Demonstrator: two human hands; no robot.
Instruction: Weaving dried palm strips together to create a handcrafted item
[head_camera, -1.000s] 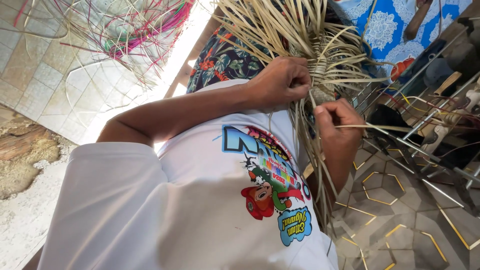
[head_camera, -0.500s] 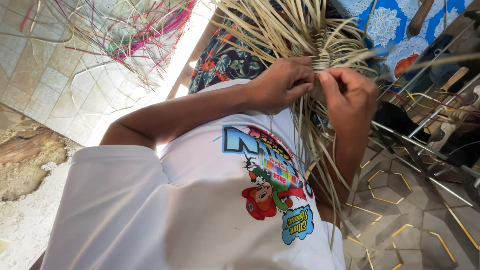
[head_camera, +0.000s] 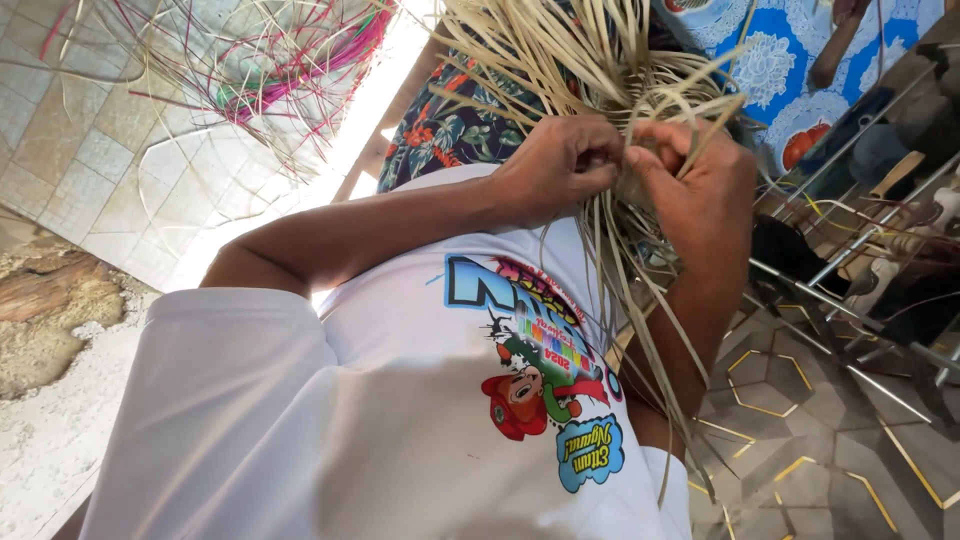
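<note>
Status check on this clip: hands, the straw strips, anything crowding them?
Left hand pinching pale straw strips at the woven knot. Right hand gripping the same bundle, hands touching. Loose strip ends hang over the white shirt; metal rack close at right.

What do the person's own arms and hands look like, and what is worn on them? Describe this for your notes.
Both forearms are bare from short white sleeves down. The left hand and right hand wear no gloves; no rings or watch show. The white T-shirt has a colourful cartoon print on the front.
</note>
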